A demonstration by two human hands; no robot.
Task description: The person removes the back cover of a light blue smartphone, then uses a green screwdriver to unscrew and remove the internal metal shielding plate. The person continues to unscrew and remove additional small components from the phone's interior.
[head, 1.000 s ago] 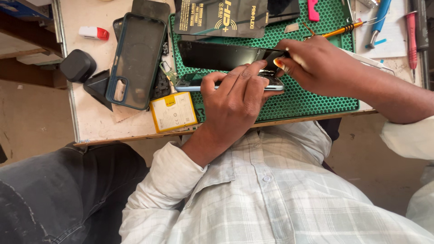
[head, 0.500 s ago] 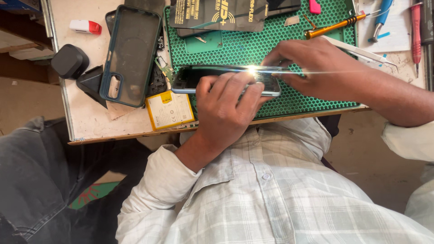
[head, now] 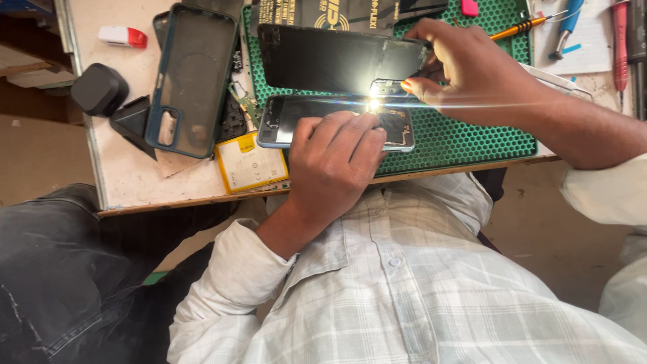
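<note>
Glare hides where right hand grips panel.

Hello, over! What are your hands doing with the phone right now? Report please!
Left hand pressing down on the phone. Right hand lifting the dark screen panel off it. Bright glare at the seam hides detail. Phone case lies beside, clear of both.

Phone body at frame centre is showing a glossy, glaring finish. Lifted dark panel above it is looking smooth and semi-glossy. Green mat is appearing rubbery and honeycomb-textured. Phone case, upper left, is looking like matt plastic. Worn tabletop is looking scuffed.
</note>
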